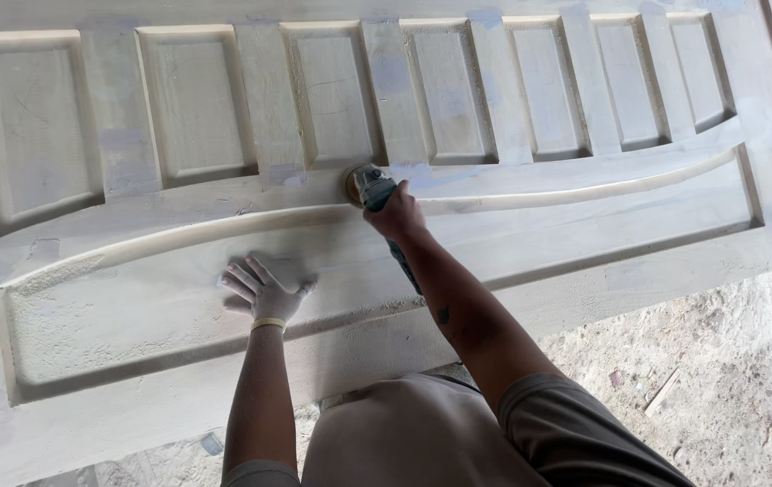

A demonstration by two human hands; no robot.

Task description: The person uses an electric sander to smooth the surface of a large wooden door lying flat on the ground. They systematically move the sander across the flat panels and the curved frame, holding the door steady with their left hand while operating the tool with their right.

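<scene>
A large pale carved wooden panel lies flat in front of me, with a row of raised rectangular fields along the far side and a long curved moulding across the middle. My right hand grips a small handheld sander, whose round disc rests on the flat band just above the curved moulding. My left hand lies flat with fingers spread on the wide recessed field below the moulding, a yellow band on its wrist. Everything is coated in pale dust.
The panel's near edge runs diagonally from lower left to right. Beyond it at lower right is dusty ground with wood scraps, including a thin stick. My torso fills the bottom centre.
</scene>
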